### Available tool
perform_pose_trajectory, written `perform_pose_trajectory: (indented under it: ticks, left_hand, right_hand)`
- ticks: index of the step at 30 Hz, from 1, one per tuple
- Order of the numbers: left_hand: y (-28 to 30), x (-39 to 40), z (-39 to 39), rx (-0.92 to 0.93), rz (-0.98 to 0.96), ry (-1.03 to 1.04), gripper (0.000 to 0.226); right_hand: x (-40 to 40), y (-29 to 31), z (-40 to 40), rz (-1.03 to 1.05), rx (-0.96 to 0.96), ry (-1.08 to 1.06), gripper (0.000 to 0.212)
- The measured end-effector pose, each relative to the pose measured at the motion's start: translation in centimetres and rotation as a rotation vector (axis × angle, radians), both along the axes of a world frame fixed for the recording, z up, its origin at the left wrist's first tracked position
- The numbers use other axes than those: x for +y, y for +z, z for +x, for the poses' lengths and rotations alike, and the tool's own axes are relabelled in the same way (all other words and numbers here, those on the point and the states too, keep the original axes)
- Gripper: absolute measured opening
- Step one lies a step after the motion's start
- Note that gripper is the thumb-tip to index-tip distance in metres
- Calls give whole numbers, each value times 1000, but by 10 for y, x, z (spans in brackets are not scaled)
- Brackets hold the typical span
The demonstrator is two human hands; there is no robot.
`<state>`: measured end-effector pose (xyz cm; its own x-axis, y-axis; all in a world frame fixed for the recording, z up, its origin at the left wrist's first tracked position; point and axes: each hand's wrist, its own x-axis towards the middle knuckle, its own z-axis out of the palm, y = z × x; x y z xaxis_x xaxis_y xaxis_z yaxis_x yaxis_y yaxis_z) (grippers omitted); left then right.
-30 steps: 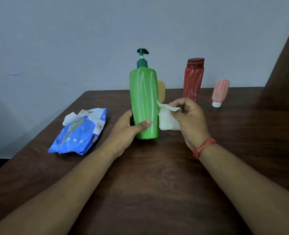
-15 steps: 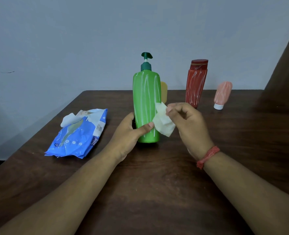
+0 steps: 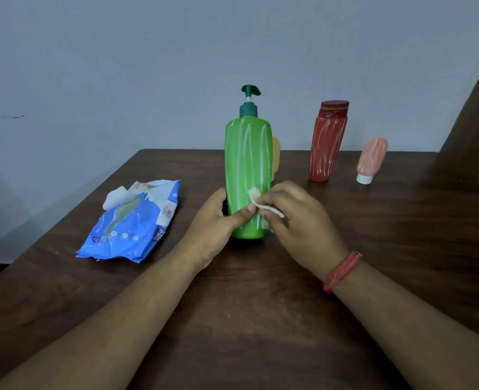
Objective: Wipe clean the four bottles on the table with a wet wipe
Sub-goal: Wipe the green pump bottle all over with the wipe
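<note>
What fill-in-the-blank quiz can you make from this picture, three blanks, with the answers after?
1. The left hand grips the ____ bottle.
2. The right hand holds a wipe against that bottle's ____ part.
3. The wipe pack lies to the bottle's ____.

Answers: green; lower; left

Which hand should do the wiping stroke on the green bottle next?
Right. The right hand already pinches the wet wipe against the green bottle, whose white streaks remain. The left hand grips the bottle's lower body, steadying it.
</note>
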<state>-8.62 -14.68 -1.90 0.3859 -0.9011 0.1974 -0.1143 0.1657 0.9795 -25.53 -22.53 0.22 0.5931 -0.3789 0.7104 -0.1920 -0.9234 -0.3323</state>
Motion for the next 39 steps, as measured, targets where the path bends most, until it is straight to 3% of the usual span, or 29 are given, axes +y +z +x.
perform_pose_trajectory:
  ticks: [4, 9, 14, 17, 20, 24, 27, 31, 36, 39]
  left_hand:
    - [-1, -2, -3, -33, 11, -29, 48]
    - [-2, -2, -2, 5, -8, -24, 45]
    - [-4, -3, -1, -11, 7, -36, 47]
    - [-4, -3, -1, -15, 4, -34, 47]
    - [-5, -3, 2, 5, 6, -15, 53]
    - [-5, -4, 0, -7, 22, -12, 67]
    - [-5, -4, 0, -2, 21, 0, 63]
    - [-5, -4, 4, 51, 9, 27, 57]
    - [-3, -4, -1, -1, 27, -6, 54]
    - [-3, -4, -2, -4, 18, -11, 45]
  right_hand:
    - [-7, 12, 3, -20, -134, -126, 18]
    - [5, 0, -5, 46, 31, 22, 18]
    - [-7, 10, -2, 90, -70, -69, 23]
    - [-1, 3, -4, 80, -9, -19, 14]
    - [1, 0, -3, 70, 50, 9, 12]
    - [-6, 9, 1, 89, -94, -121, 12]
    - [3, 3, -1, 115, 2, -54, 13]
    - [7, 2, -1, 61, 180, -5, 36]
    - [-1, 15, 0, -4, 70, -132, 20]
    - [6, 9, -4, -53, 114, -154, 16]
